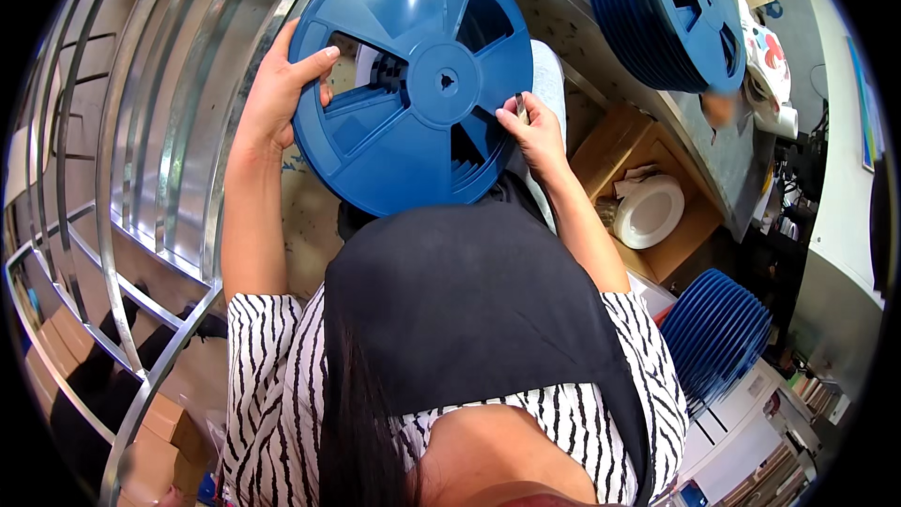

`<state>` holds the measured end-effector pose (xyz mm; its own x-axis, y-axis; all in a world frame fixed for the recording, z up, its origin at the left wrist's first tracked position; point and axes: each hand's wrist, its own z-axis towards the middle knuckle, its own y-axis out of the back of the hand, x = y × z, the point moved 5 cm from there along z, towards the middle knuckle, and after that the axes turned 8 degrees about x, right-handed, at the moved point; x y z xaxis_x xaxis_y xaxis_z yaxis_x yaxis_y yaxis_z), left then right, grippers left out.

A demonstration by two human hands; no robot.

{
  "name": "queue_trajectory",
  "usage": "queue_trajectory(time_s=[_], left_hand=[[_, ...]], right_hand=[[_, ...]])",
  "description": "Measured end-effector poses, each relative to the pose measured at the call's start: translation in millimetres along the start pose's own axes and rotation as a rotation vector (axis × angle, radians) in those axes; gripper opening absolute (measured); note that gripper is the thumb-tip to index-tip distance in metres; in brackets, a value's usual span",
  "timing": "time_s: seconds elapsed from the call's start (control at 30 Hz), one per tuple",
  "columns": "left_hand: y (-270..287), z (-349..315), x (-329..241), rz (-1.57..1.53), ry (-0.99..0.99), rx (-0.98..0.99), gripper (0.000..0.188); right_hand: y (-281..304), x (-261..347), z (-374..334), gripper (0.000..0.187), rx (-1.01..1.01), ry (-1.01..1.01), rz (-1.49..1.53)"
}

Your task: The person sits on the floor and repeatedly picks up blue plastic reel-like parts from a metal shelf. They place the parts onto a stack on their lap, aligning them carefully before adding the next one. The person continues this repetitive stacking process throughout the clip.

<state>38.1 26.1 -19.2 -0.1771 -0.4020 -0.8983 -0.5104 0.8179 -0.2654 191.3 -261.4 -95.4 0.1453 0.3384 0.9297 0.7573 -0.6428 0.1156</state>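
Observation:
A large blue plastic reel point(385, 164) with wedge-shaped windows and a small central hole is held up in front of my body. My left hand point(267, 94) grips its left rim, the thumb lying over the face beside a window and the fingers going behind. At the reel's right side my right hand point(537, 136) is closed in a pinch. A short, narrow dark strip point(520, 105) sticks up between its thumb and finger, close to the reel's face. Through the lower window several blue edges show, so more reels seem to lie behind this one.
Upper right, a stack of blue reels point(668, 9) stands on a metal-topped table point(718, 155). Below it, an open cardboard box point(690, 249) holds a white ring-shaped roll point(649, 213). Another blue reel stack point(718, 333) is lower right. A metal rack point(122, 253) borders my left.

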Motion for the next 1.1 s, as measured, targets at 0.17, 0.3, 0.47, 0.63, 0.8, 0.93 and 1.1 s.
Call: queue_trajectory(time_s=[0.17, 0.3, 0.47, 0.63, 0.8, 0.93, 1.1], left_hand=[[6.7, -6.2, -7.3, -0.008, 0.004, -0.033, 0.059], [5.3, -4.9, 0.1, -0.009, 0.003, -0.04, 0.062], [6.5, -7.3, 6.0, -0.054, -0.013, -0.053, 0.059], [16.8, -17.7, 20.1, -0.094, -0.046, -0.082, 0.052], [25.6, -30.4, 44.9, -0.24, -0.151, -0.12, 0.052], [28.7, -30.9, 57.4, -0.304, -0.23, -0.14, 0.05], [19.4, -24.3, 59.5, -0.368, -0.253, -0.151, 0.042]], right_hand=[[-14.8, 4.4, 6.4, 0.012, 0.014, -0.013, -0.038], [-6.0, 6.4, 7.2, 0.013, 0.015, -0.015, -0.002], [-2.5, 13.0, 7.0, 0.016, -0.003, -0.015, -0.152], [28.6, 20.9, -2.2, 0.015, -0.349, 0.195, -0.073], [44.9, 0.9, -6.8, 0.034, -0.35, 0.089, 0.131], [35.4, 16.7, -1.4, 0.041, -0.334, 0.27, 0.15], [31.4, 93.4, 3.0, 0.046, -0.227, 0.406, 0.301]])
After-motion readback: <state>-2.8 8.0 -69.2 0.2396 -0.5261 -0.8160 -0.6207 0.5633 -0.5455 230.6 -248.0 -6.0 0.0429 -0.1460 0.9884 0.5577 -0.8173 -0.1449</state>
